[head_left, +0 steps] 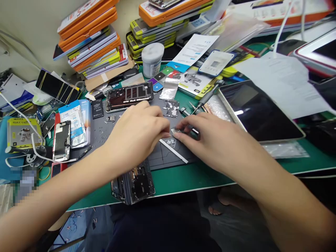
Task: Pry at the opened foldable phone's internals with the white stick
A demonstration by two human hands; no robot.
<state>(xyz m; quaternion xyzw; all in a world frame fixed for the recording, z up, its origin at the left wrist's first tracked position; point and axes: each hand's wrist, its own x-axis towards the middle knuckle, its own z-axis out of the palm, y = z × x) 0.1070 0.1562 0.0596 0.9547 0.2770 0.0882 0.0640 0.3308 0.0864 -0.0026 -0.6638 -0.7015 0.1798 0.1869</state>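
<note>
My left hand [143,129] is closed over the grey work mat [157,159], fingertips pressed together; what they hold, if anything, is hidden. Close beside them, a thin white strip [174,152] slants across the mat. My right hand [207,138] pinches a small pale piece [173,130], too small to name, between thumb and forefinger. Beyond the hands lie a small phone circuit board [171,109] and an opened phone [130,96]. Another opened phone or folding device [140,183] rests at the mat's near edge, below my left hand.
A tablet [258,108] lies right of my right hand, near screwdrivers [207,98]. Loose screws [101,134], a phone battery [97,108] and a phone screen part [62,140] are at the left. Stacked orange boxes [89,21] and a white tub [152,61] stand behind.
</note>
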